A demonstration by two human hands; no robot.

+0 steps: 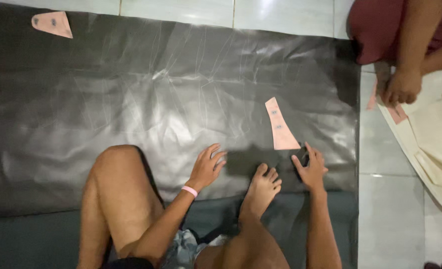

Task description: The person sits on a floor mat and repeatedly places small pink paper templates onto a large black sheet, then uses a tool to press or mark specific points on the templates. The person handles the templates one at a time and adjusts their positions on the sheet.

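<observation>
A large sheet of shiny black material (131, 99) is spread over the floor. My left hand (207, 167) rests flat on it with fingers spread, holding nothing; a pink band circles that wrist. My right hand (310, 167) lies at the lower end of a pink paper pattern piece (279, 127) and seems to grip a small dark object, too small to identify. My bare foot (260, 192) presses the sheet between both hands, and my knee (116, 164) is raised on the left.
A second pink pattern piece (53, 23) lies at the sheet's far left corner. Another person (405, 30) in a dark red garment sits at top right, a hand (402, 85) on cream fabric (437, 139). Pale floor tiles (387, 199) border the sheet.
</observation>
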